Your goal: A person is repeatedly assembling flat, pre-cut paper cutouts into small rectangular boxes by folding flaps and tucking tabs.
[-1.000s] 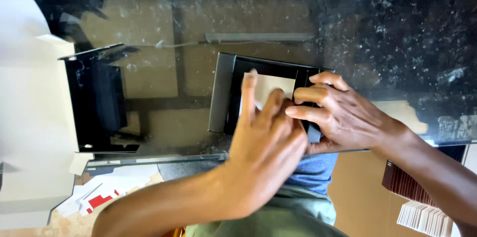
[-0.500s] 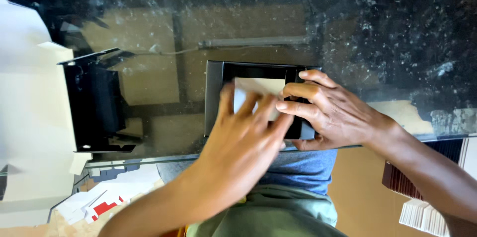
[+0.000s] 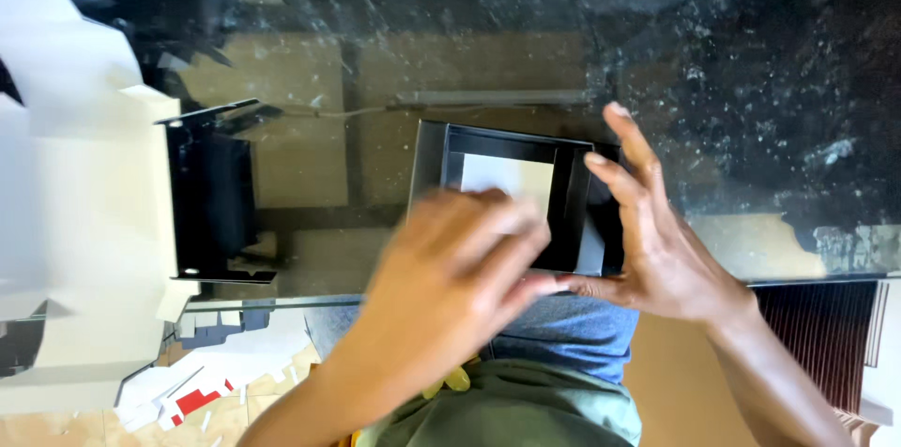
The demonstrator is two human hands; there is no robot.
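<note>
My left hand (image 3: 450,278) lies over the near part of a black box (image 3: 511,198), fingers spread and blurred; I cannot tell whether it grips the box or only rests on it. My right hand (image 3: 657,241) is open, its fingers (image 3: 624,189) stretched along the box's right wall and the thumb under the near corner, so it cups the box rather than clamps it. The box sits on a dark glass table (image 3: 751,81), at its near edge, open side up, with a white card (image 3: 507,180) lying flat inside. Well to the left stands a second black box (image 3: 211,194), against sheets of white board (image 3: 75,222). Paper scraps (image 3: 202,386) lie on the floor below the glass. At the right edge, below the table, is a stack of dark ribbed sheets (image 3: 817,334).
</note>
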